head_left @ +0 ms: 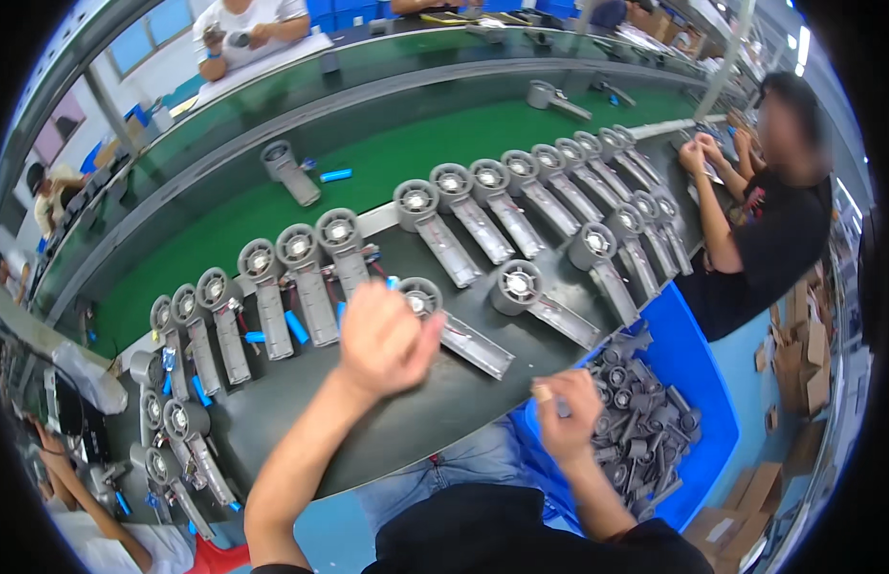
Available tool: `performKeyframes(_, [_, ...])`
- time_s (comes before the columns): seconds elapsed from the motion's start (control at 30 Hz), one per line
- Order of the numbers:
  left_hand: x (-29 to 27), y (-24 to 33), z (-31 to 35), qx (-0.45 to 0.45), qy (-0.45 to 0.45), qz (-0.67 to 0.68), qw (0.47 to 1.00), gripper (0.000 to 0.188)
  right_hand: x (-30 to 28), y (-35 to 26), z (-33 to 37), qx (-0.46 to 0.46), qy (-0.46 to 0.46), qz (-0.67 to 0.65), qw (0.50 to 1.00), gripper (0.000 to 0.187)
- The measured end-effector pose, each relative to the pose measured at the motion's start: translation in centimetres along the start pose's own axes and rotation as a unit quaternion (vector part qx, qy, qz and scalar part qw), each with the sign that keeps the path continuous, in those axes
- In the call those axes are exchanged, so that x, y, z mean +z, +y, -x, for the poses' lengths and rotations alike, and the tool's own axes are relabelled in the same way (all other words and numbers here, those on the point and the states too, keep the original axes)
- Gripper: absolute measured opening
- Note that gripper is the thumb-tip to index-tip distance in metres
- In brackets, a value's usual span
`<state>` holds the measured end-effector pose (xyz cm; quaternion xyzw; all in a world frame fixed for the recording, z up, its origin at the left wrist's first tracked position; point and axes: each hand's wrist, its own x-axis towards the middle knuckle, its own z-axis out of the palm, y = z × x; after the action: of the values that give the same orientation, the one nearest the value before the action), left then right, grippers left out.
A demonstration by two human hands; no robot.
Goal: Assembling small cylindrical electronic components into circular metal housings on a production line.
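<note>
Mid-frame, my left grip curls beside a gray fan housing, right grip lower; can't tell if either's holding anything. Left-side housings have blue cylinders; right-side housings show none, probably unfinished.

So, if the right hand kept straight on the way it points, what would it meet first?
Probably the grey fan ahead on the table; how high the right hand sits is unclear, so it might pass over.

Grey fan units, green belt
</note>
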<state>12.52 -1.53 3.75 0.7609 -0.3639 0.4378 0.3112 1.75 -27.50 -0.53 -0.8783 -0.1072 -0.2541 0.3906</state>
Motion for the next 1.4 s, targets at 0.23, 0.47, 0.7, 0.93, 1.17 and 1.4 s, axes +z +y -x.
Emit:
performKeyframes(0.23, [1.7,4.7,3.8,0.051,-0.092,0.105,0.989,0.040,8.9,3.3,6.0,-0.030,0.172,0.027,0.984,0.027])
performKeyframes(0.47, [2.5,5.4,3.9,0.023,-0.157,0.144,0.977,0.039,6.8,4.4,5.3,-0.100,0.077,0.032,0.991,0.030])
performKeyframes(0.7, [2.6,5.8,4.3,0.010,-0.174,0.160,0.972,0.035,8.8,3.4,5.6,-0.061,0.159,0.024,0.985,0.033])
performKeyframes(0.93, [2.6,5.4,5.0,-0.027,-0.189,0.191,0.963,0.030,8.0,3.4,5.0,-0.079,0.138,0.034,0.987,0.029])
performKeyframes(1.17, [3.2,5.4,5.8,-0.062,-0.260,0.197,0.943,0.031,1.7,-2.4,-0.2,0.094,-0.021,0.074,0.993,0.011])
performKeyframes(1.4, [3.3,5.3,6.4,-0.055,-0.200,0.195,0.959,0.033,-1.6,0.3,-6.1,-0.047,0.061,0.218,0.973,0.061])
